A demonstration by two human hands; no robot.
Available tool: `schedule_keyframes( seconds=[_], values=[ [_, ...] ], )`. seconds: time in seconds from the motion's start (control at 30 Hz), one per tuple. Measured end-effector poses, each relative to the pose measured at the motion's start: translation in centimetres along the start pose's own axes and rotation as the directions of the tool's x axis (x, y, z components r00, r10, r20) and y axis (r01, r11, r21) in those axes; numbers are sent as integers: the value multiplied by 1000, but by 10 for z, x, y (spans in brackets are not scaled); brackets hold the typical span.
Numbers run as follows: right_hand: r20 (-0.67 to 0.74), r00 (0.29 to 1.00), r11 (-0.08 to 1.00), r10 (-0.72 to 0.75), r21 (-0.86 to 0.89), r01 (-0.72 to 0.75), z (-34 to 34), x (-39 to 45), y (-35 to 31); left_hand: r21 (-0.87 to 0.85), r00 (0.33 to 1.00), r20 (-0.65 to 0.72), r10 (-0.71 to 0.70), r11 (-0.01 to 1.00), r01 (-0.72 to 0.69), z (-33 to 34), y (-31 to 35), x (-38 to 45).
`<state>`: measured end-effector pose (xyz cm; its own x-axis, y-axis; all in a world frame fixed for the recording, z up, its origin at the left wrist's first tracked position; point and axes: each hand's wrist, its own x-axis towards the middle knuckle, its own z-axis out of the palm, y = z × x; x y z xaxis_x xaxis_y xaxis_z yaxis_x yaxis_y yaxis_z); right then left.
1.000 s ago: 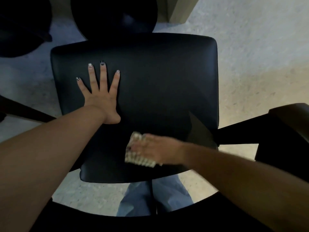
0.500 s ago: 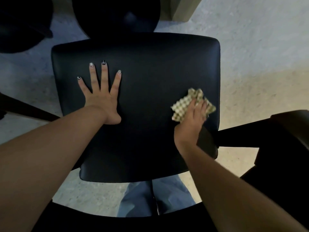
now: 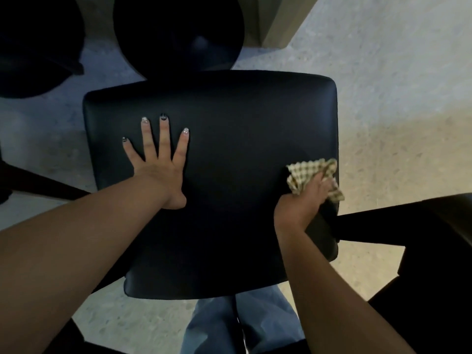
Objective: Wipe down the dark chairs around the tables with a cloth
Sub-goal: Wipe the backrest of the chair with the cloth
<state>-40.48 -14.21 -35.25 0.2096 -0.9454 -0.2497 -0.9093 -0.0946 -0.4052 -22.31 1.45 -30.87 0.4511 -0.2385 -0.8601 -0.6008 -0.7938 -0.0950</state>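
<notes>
Since a second ago the right hand (image 3: pixel 304 200) has swept the checked cloth (image 3: pixel 310 175) from the near middle of the dark chair seat (image 3: pixel 242 154) out to its right edge, and over the last half second it slid a little further right; the left hand (image 3: pixel 159 169) has not shifted.

That left hand lies flat on the left half of the seat, fingers (image 3: pixel 163 135) straight and spread, nothing in its grip; its nails are painted (some dark, some pale). The right hand has its fingers curled over the bunched cloth, clutching it and pressing it against the cushion right at the right rim; part of the fabric pokes out beyond the fingertips and a corner hangs past the seat's edge.

Seen from above, the seat is a rounded square of smooth black upholstery; a dark bar (image 3: pixel 370 226) runs off to the right from just under the right hand. Below the near edge of the seat a leg in blue trousers (image 3: pixel 217 325) shows. A round black base (image 3: pixel 178 31) stands on the speckled pale floor (image 3: pixel 383 85) just beyond the far edge; another dark shape (image 3: pixel 35 42) sits at the upper left.
</notes>
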Motion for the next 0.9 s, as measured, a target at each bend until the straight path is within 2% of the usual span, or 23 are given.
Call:
schedule_keyframes(
  seconds=[0.1,0.17,0.2,0.23,0.27,0.33,0.37,0.4,0.43,0.47,0.5,0.53,0.6,0.63,0.7,0.73,0.77,0.83,0.87,0.9],
  values=[
    [-58,995,997,-81,7,82,17,23,-42,74,997,62,47,996,-51,-7,-7,-2],
    [-38,955,955,-294,39,295,30,20,-66,113,988,59,145,982,-151,-11,-26,-2],
    [42,893,893,-449,37,448,39,10,-75,139,977,42,209,967,-213,-13,-40,-3],
    [186,792,810,-581,36,586,47,-7,-81,179,963,15,269,947,-268,-15,-55,-5],
    [369,638,699,-676,47,714,53,-27,-85,212,950,-17,312,930,-301,-16,-72,-6],
    [649,244,473,-720,202,858,60,-67,-73,204,944,-72,323,931,-303,-15,-104,-9],
    [704,13,332,-710,318,888,59,-83,-60,161,952,-89,293,947,-277,-12,-120,-8],
    [706,-224,157,-672,431,888,55,-91,-47,124,962,-86,258,961,-246,-8,-134,-7],
    [658,-428,-38,-620,520,854,49,-92,-38,95,972,-67,224,972,-217,-2,-145,-6],
    [602,-538,-155,-590,570,807,43,-83,-36,66,978,-48,201,978,-198,4,-152,-6],
    [571,-580,-244,-581,558,793,43,-68,-41,25,979,-44,199,980,-198,12,-155,-4],
    [590,-563,-256,-578,524,812,43,-53,-52,-28,977,-60,206,978,-208,18,-156,-2],
    [606,-418,-133,-677,458,879,43,-14,-90,-102,967,-108,233,965,-244,26,-157,3],
    [599,-327,-91,-731,389,917,47,8,-108,-119,962,-121,244,959,-258,27,-157,4],
    [646,-49,138,-762,235,962,61,36,-145,-140,959,-130,253,953,-270,28,-159,4],
    [640,53,191,-767,149,970,71,42,-160,-151,960,-134,244,953,-263,28,-159,4],
    [603,159,253,-782,74,965,77,39,-176,-163,963,-144,228,954,-251,29,-158,3],
    [421,385,418,-821,-15,908,97,18,-197,-203,968,-155,198,952,-227,31,-153,3],
    [382,459,489,-802,-21,872,105,-3,-201,-230,972,-147,184,949,-215,31,-151,3],
    [374,470,504,-799,-9,864,111,-24,-198,-253,977,-136,166,947,-196,30,-150,3]
  ],
)
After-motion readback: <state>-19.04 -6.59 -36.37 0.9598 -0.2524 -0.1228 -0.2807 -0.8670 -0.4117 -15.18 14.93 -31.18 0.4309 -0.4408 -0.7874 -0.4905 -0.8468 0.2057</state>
